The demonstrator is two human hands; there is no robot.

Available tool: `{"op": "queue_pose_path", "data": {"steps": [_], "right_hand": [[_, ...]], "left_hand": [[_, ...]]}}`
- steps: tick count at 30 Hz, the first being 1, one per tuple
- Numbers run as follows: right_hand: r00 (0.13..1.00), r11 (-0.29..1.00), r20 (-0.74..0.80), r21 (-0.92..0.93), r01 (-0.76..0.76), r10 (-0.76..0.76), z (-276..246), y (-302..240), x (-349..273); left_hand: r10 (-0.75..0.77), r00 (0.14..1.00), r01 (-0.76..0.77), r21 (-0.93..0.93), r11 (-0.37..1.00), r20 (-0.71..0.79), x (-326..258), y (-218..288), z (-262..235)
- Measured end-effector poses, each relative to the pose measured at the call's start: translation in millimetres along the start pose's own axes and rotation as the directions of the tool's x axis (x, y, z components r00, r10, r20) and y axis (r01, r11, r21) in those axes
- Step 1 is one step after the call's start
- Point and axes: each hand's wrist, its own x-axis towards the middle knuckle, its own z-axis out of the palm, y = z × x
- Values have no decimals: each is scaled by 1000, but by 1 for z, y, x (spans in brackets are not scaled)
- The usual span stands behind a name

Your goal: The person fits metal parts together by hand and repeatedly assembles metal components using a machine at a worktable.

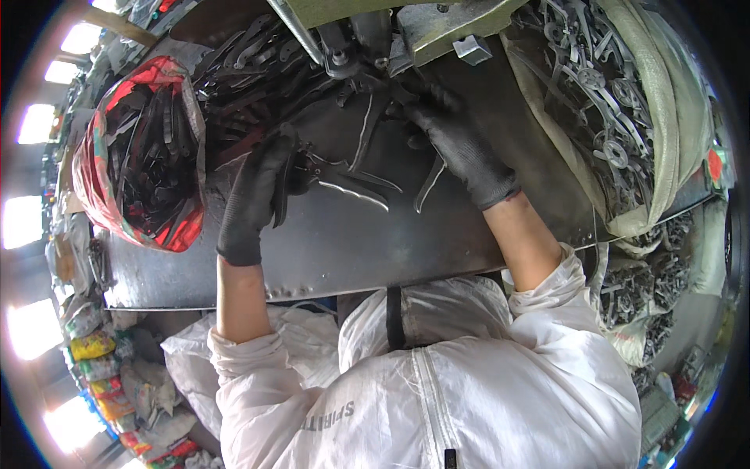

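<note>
My left hand (262, 191), in a black glove, is closed around the head end of a dark plier-like tool (353, 187). The tool's two handles, bright along their edges, point right over the metal table. My right hand (461, 141), also gloved in black, grips a second plier-like tool (366, 134) just under the machine head (355, 59). One handle of that tool slants down to the left, and another bright-edged handle (427, 186) shows below my right palm. My fingers and the machine partly hide its upper end.
At the left a red bag (94, 184) holds dark flat metal parts. More dark parts (250, 59) lie heaped behind my left hand. To the right, a pale woven sack (664, 117) is full of grey metal parts (605, 102). The table's front edge (351, 291) runs before my body.
</note>
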Motion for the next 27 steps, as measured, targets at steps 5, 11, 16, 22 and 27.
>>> {"op": "queue_pose_path", "data": {"steps": [5, 11, 16, 22, 27], "right_hand": [[996, 990, -6, -108, -88, 88, 5, -9, -10], [994, 992, -24, -69, -103, 102, -8, 11, -8], [990, 988, -10, -64, -138, 138, -8, 5, -10], [917, 874, 6, -300, 382, -399, 2, 49, -2], [907, 652, -204, -752, 96, -369, -56, -11, -9]], "left_hand": [[32, 998, -31, -31, 999, 52, -12, 7, 0], [62, 994, -55, -74, 996, 94, -7, 15, 27], [111, 967, -105, -37, 994, 228, -10, 37, 54], [216, 917, -174, -152, 973, 334, 3, 38, 102], [90, 973, -53, -176, 983, 210, 20, -8, 92]]}}
